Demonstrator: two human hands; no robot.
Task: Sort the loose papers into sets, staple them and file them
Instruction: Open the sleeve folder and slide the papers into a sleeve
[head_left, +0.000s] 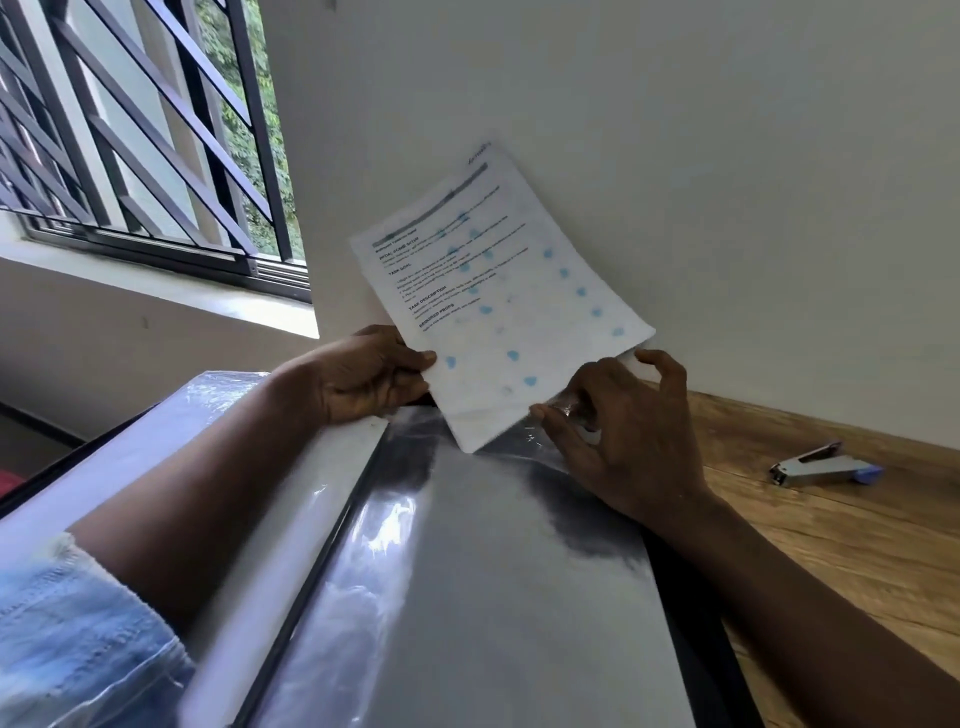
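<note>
A printed set of papers (498, 291) with black text and blue dots stands tilted above an open display folder (467, 597) with clear plastic sleeves. The papers' lower corner sits at the top opening of a sleeve (524, 441). My left hand (369, 379) pinches the papers' lower left edge with thumb on top. My right hand (618, 421) pinches the clear sleeve's top edge beside the papers' lower right corner. A silver stapler (821, 465) with a blue end lies on the wooden table to the right.
The wooden table (857, 545) runs along a white wall (727, 182) at the right. A barred window (135, 130) is at the upper left. The folder's left pages (249, 467) lie under my left forearm.
</note>
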